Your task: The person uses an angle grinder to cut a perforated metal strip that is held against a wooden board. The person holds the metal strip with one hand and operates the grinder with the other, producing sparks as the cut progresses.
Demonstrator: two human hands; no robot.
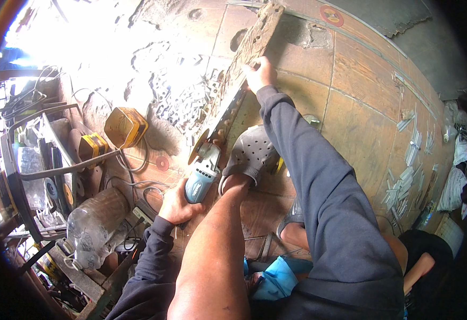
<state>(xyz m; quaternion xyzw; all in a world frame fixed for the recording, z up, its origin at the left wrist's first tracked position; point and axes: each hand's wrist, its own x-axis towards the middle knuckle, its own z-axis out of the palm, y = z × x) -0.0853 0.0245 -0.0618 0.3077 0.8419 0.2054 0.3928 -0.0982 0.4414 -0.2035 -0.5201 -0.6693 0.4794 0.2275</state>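
Grinder: my left hand (177, 205) is wrapped around the blue body of the angle grinder (201, 173), fingers closed on it, low on the tiled floor (351, 112) just ahead of my knee.
Disc: the grinder's disc (197, 148) sits against the near end of the metal bar (228, 109), where the bar meets my foot.
Right hand: my right hand (260, 72) is closed on the wooden plank (252, 45), gripping its right edge further up, arm stretched out in a dark sleeve.
Plank and bar: the plank lies on the floor running away from me at a slant, and the perforated metal bar lies along its near part, touching it.
Foot: my grey clog (252, 152) presses down beside the near end of the bar, just right of the grinder.
Left side: a yellow case (126, 127) lies on the floor, with a pink disc (162, 162) near it and a clear plastic bottle (92, 226) closer to me, beside a metal rack of tools (36, 170).
Middle: a heap of small pale metal pieces (183, 98) lies just left of the plank, in bright glare.
Right side: more short metal offcuts (404, 181) are scattered well apart from my hands, near the wall.
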